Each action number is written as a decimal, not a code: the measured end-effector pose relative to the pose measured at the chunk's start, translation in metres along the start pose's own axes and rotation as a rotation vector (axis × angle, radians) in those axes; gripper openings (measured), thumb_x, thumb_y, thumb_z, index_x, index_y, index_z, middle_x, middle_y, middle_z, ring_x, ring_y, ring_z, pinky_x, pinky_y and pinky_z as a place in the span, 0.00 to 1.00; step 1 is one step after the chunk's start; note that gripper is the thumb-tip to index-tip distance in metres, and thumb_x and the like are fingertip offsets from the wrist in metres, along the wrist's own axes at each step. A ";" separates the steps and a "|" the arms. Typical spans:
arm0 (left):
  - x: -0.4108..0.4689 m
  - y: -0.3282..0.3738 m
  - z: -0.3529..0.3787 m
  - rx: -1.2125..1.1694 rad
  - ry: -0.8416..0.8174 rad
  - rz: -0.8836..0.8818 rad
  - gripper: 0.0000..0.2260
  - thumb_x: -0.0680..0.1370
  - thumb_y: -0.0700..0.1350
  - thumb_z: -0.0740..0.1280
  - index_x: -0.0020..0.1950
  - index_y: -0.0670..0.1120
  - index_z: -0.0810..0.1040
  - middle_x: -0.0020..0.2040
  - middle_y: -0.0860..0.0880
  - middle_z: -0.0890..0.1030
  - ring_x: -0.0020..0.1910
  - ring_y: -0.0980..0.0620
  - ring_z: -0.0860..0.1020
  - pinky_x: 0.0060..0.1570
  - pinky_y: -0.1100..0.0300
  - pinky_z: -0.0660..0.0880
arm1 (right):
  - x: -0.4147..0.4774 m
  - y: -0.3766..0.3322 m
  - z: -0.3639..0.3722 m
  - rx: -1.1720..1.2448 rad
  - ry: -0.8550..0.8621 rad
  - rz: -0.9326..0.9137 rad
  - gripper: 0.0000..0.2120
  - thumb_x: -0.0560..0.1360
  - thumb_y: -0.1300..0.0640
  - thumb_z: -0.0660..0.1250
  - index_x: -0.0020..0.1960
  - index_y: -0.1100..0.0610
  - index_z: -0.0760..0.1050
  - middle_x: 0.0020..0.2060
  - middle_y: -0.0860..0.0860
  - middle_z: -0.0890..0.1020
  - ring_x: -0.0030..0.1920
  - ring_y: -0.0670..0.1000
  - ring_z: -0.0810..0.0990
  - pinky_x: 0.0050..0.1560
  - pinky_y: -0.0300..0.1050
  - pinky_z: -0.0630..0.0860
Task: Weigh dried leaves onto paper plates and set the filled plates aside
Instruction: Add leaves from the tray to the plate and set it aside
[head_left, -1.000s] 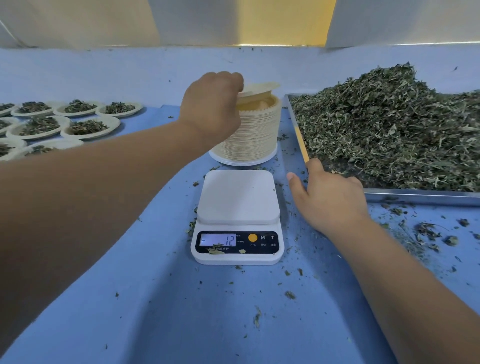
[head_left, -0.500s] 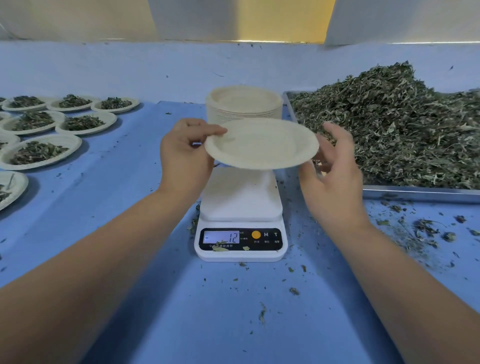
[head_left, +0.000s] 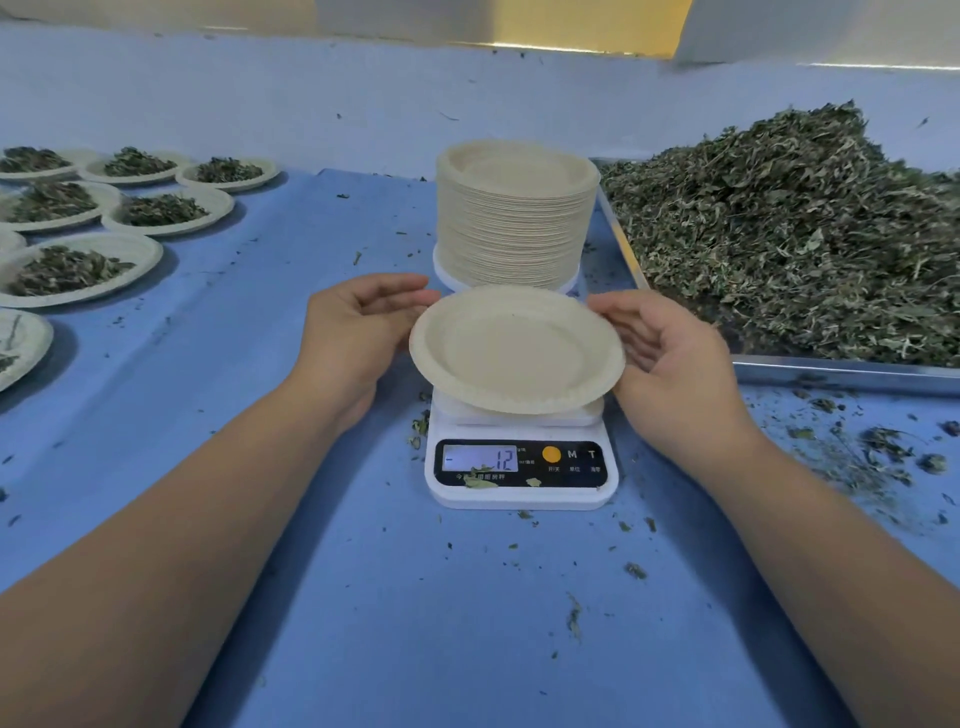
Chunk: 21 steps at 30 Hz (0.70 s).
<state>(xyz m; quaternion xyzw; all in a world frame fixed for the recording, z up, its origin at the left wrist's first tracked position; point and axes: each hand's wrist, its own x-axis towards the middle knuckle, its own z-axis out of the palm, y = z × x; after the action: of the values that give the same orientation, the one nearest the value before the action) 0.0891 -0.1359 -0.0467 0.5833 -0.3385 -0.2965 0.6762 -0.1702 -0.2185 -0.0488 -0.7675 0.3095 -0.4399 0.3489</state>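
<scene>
I hold one empty paper plate (head_left: 514, 348) level just over the platform of the white digital scale (head_left: 522, 496); I cannot tell whether it touches. My left hand (head_left: 353, 332) pinches the plate's left rim, thumb on top. My right hand (head_left: 675, 358) holds the right rim, fingers curled beneath it. The scale's display reads -12. Behind the scale stands a tall stack of empty plates (head_left: 514, 223). A big heap of dried leaves (head_left: 805, 234) fills the metal tray (head_left: 841, 375) at the right.
Several filled plates (head_left: 166, 210) lie in rows at the far left on the blue cloth (head_left: 311, 597). Leaf crumbs are scattered around the scale and in front of the tray. A pale wall runs along the back.
My left hand took the top plate off the stack and my right hand joined it. Both hands have lowered the plate from in front of the stack down to the scale.
</scene>
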 end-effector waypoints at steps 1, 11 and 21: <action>0.001 0.000 0.000 0.013 0.006 -0.002 0.11 0.76 0.31 0.72 0.53 0.45 0.84 0.47 0.48 0.88 0.46 0.51 0.87 0.42 0.63 0.81 | 0.000 0.000 -0.002 -0.026 -0.023 0.006 0.29 0.77 0.73 0.65 0.63 0.40 0.75 0.62 0.41 0.81 0.62 0.40 0.79 0.66 0.40 0.75; -0.010 0.008 0.012 -0.205 0.025 -0.143 0.11 0.84 0.44 0.61 0.60 0.48 0.82 0.61 0.52 0.84 0.66 0.56 0.79 0.61 0.60 0.75 | 0.002 -0.010 -0.014 -0.292 -0.044 -0.024 0.37 0.76 0.75 0.53 0.78 0.45 0.61 0.70 0.50 0.74 0.67 0.42 0.75 0.67 0.34 0.71; -0.022 0.013 0.028 -0.202 -0.065 -0.189 0.20 0.86 0.56 0.57 0.74 0.50 0.73 0.78 0.53 0.69 0.78 0.57 0.64 0.73 0.56 0.65 | 0.000 -0.005 -0.014 -0.275 -0.049 0.020 0.36 0.76 0.76 0.52 0.78 0.49 0.61 0.70 0.54 0.74 0.70 0.46 0.73 0.69 0.37 0.70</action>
<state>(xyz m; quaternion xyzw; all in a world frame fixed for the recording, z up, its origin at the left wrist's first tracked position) 0.0537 -0.1332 -0.0337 0.5318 -0.2721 -0.4103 0.6891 -0.1815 -0.2197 -0.0395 -0.8156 0.3657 -0.3708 0.2521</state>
